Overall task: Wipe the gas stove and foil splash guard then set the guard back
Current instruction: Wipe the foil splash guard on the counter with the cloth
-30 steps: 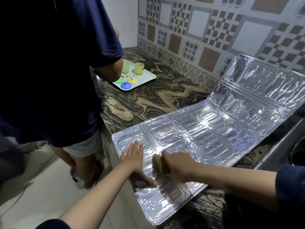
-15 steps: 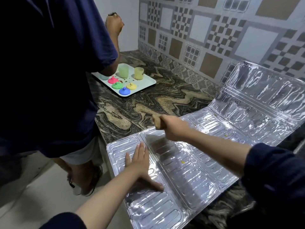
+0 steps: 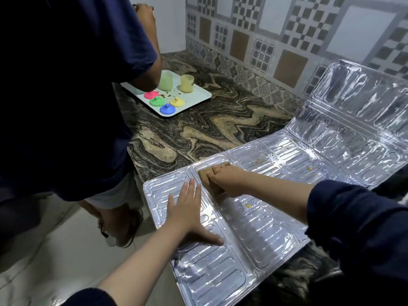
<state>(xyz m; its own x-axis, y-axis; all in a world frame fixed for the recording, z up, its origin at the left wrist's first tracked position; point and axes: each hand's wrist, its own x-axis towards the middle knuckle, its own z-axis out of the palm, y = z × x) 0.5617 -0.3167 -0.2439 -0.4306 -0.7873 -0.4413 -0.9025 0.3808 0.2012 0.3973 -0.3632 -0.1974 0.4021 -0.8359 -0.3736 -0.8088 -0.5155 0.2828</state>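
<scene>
The foil splash guard lies unfolded on the marbled counter, its far panel bent up against the tiled wall. Small yellow-brown specks dot its middle panels. My left hand presses flat on the near-left panel, fingers straight. My right hand grips a tan sponge and holds it against the foil near the guard's far edge. Only the sponge's left end shows beyond my fingers. The gas stove is out of view.
Another person in a dark blue shirt stands close on the left, beside the counter edge. A pale tray with two cups and several coloured lids sits at the back left. The floor lies below, left.
My right hand first swept the sponge from the near panel up to the guard's far edge, then came back a little toward me. My left hand stayed pressed on the foil.
</scene>
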